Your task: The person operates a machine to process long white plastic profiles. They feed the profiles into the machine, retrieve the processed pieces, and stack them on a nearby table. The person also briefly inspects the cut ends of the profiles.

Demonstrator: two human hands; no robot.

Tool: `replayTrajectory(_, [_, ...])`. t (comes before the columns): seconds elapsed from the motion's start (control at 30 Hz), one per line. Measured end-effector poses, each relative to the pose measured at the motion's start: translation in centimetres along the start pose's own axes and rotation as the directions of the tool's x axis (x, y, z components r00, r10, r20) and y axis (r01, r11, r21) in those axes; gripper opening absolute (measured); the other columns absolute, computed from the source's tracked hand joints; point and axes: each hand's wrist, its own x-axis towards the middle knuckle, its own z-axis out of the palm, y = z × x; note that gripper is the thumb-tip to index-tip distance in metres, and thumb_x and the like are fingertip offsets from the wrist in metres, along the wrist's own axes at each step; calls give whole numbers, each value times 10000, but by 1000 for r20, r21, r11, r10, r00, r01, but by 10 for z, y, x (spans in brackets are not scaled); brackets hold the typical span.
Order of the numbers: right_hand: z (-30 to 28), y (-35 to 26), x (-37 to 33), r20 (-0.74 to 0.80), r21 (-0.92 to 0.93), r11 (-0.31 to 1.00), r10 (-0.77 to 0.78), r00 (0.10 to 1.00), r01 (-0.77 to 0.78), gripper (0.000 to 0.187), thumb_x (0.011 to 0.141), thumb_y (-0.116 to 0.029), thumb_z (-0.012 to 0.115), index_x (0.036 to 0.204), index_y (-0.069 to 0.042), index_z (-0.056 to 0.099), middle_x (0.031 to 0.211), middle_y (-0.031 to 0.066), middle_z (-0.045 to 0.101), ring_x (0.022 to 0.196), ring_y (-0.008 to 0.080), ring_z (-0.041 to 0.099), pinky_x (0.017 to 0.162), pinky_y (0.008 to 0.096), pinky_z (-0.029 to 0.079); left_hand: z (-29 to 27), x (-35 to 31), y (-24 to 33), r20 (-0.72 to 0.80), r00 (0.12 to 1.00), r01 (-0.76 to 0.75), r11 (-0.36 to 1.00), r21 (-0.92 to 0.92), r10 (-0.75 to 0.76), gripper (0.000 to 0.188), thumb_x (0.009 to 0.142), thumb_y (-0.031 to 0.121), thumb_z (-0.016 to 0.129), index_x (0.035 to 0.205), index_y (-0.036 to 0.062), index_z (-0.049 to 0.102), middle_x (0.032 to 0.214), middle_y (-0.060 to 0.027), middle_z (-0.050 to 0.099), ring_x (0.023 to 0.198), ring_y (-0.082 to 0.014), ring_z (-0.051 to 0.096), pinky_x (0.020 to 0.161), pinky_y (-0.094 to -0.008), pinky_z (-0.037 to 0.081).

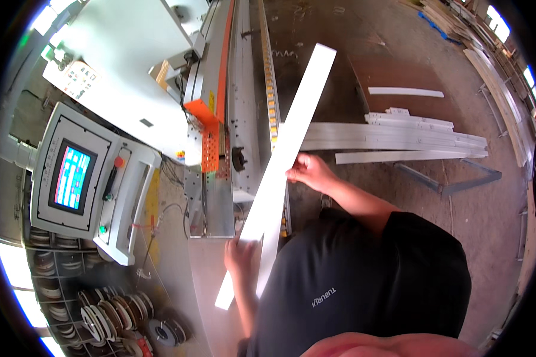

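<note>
Both hands (242, 254) gripping white strip (292, 137)

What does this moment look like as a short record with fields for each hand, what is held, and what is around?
left hand: grips the near end of the long white strip
right hand: holds the strip's right edge about midway
strip: lies slanted, far end up and to the right, over the machine bed
left of hands: control panel with lit screen
right of hands: stack of white strips on a low stand
lower left: edge-banding rolls
</note>
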Motion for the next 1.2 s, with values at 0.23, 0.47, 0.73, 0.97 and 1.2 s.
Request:
replayTrajectory(0.23, [-5,-34,-4,96,159,987,-28,995,12,337,1058,-135,694,1353,17,634,1188,46,729,1039,128,684,928,302,556,-11,3,20,43,999,38,989,-143,-32,408,933,166,787,1269,-48,699,1126,-179,723,1035,-335,694,940,-396,534])
replayTrajectory(0.47, [-11,-65,-14,102,183,982,-71,992,51,424,1067,-99,636,1455,61,576,1311,121,717,1178,199,708,1045,356,570,-11,5,26,74,997,47,981,-186,-33,394,937,142,776,1268,-54,691,1140,-156,708,1047,-300,676,952,-377,525])
replayTrajectory(0.73, [-14,-74,-18,75,126,989,-91,993,81,366,1084,-127,628,1395,66,613,1294,111,723,1154,181,706,1012,348,568,-10,5,38,35,999,18,988,-155,-13,377,899,125,812,1225,-32,708,1096,-138,707,976,-282,678,900,-366,537])
replayTrajectory(0.97, [-17,-60,-18,107,206,977,-83,991,59,441,1042,-136,693,1433,37,585,1341,117,698,1220,184,667,1076,364,532,-1,-5,37,-128,986,-108,993,-36,103,258,808,130,857,956,49,662,940,-133,659,892,-338,661,824,-438,536])
replayTrajectory(1.2, [-16,-62,-22,210,366,929,-141,967,56,847,910,-246,828,1587,46,412,1486,207,609,1387,277,588,1149,425,490,30,-22,15,-283,832,-397,868,300,478,253,784,93,811,885,118,581,840,-121,600,781,-376,588,740,-497,505])
